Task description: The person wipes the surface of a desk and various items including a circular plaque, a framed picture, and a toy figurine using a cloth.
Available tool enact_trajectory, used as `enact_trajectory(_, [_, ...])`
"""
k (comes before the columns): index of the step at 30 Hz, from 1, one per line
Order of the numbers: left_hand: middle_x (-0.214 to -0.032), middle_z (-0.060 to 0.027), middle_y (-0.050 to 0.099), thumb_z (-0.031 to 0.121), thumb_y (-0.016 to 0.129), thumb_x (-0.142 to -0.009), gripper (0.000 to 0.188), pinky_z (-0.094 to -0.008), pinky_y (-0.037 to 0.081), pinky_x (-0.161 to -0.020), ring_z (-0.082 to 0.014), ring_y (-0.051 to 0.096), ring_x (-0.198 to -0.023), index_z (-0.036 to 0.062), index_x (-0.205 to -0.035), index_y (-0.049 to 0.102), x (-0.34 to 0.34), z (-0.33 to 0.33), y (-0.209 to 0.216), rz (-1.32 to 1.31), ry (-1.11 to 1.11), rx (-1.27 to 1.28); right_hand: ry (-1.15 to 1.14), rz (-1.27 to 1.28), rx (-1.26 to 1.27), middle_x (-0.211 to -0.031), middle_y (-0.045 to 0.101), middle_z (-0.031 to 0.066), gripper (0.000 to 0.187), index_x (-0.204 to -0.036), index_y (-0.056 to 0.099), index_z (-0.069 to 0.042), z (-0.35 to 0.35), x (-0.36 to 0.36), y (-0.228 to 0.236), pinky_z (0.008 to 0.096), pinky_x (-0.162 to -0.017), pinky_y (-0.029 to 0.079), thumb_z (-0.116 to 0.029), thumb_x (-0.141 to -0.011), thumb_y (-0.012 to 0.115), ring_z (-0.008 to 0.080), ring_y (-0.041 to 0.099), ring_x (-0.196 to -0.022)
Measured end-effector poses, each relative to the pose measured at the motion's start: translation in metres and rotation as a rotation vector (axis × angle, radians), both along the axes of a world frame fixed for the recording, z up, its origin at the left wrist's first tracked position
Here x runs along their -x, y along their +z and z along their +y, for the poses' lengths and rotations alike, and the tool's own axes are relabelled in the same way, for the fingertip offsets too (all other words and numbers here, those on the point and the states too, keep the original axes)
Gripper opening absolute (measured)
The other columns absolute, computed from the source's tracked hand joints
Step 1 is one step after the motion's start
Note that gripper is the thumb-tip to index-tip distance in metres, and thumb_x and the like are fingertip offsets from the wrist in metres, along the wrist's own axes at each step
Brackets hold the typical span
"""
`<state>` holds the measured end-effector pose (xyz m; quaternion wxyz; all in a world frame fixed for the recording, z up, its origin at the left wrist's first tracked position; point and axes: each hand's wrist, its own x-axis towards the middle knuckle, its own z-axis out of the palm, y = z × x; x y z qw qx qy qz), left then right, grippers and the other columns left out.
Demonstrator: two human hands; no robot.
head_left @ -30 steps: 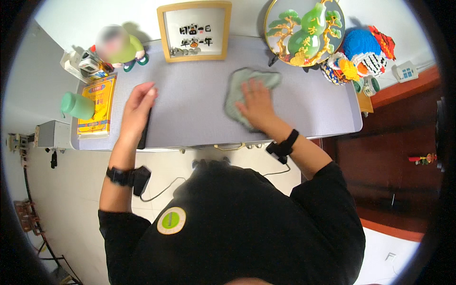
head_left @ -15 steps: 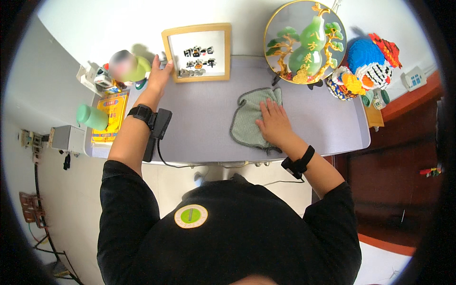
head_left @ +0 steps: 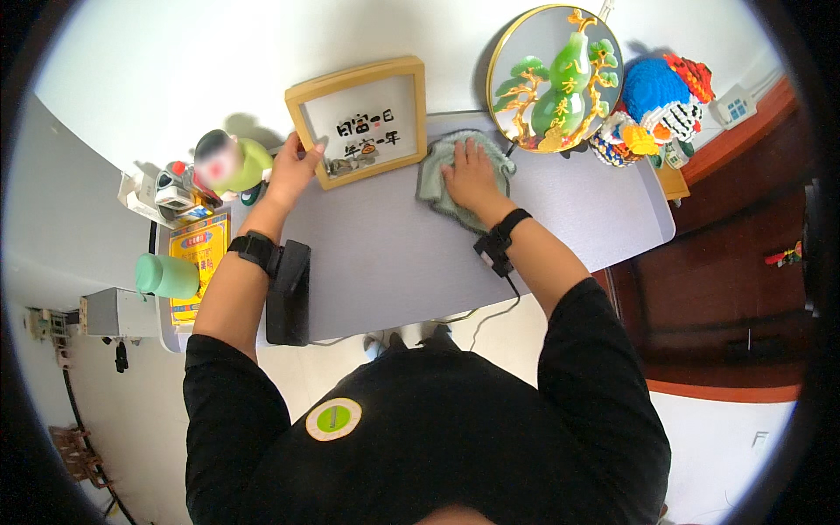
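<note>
- Illumination: bright, even, diffuse; the pale wall and the grey rectangular tabletop [head_left: 394, 254] are well exposed.
- Shadows: soft and short. The green-bodied figurine [head_left: 229, 162] throws one up onto the wall behind it; the round gold-rimmed plaque [head_left: 554, 77] darkens the wall at its right edge.
- Glare: none seen on the wooden picture frame's [head_left: 359, 121] pane.
- Distortion: strong fisheye; the table edges bow, and a black vignette rings the view.
- Focus: centre sharp, rim softer; the figurine's head is blurred.
</note>
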<state>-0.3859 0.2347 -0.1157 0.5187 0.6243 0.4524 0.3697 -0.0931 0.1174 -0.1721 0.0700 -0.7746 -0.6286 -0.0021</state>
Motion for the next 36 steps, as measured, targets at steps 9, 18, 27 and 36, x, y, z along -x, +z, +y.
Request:
enact_trajectory(9, [-0.096, -0.0048, 0.060, 0.019, 0.059, -0.086, 0.033, -0.0249, 0.047, -0.066, -0.0107, 0.056, -0.080, 0.0026, -0.114, 0.051, 0.027, -0.082, 0.048, 0.030, -0.013, 0.053, -0.040, -0.025, 0.019, -0.140, 0.026, 0.0274, 0.061, -0.136, 0.028, 0.002, 0.011, -0.004, 0.001, 0.0499, -0.106, 0.019, -0.041, -0.092, 0.035, 0.0439, 0.022, -0.130])
enact_trajectory(18, [-0.105, -0.0076, 0.058, 0.019, 0.056, -0.088, 0.032, -0.0303, 0.050, -0.075, -0.0155, 0.058, -0.090, 0.0031, -0.115, 0.048, 0.142, -0.181, 0.074, -0.096, 0.220, 0.186, 0.408, 0.067, -0.091, -0.141, 0.028, 0.0222, 0.059, -0.135, 0.034, -0.002, 0.040, 0.114, -0.004, 0.0480, -0.107, 0.017, -0.043, -0.092, 0.033, 0.0390, 0.024, -0.131])
enact_trajectory(27, [-0.103, -0.0075, 0.059, 0.026, 0.062, -0.086, 0.037, -0.0277, 0.051, -0.070, -0.0144, 0.059, -0.087, 0.0045, -0.113, 0.048, 0.152, -0.191, 0.081, -0.166, 0.359, 0.127, 0.756, 0.105, -0.060, -0.141, 0.031, 0.0182, 0.052, -0.135, 0.034, -0.006, 0.015, 0.088, 0.011, 0.0461, -0.106, 0.023, -0.035, -0.092, 0.039, 0.0341, 0.030, -0.129])
enact_trajectory(36, [-0.099, -0.0048, 0.060, 0.028, 0.063, -0.085, 0.039, -0.0240, 0.047, -0.069, -0.0111, 0.057, -0.083, 0.0034, -0.112, 0.050, 0.141, -0.184, 0.077, -0.188, 0.308, 0.131, 0.130, 0.204, -0.148, -0.116, 0.050, 0.0190, 0.029, -0.111, 0.051, -0.001, 0.013, -0.020, 0.018, 0.0435, -0.090, 0.037, -0.008, -0.083, 0.049, 0.0349, 0.047, -0.106])
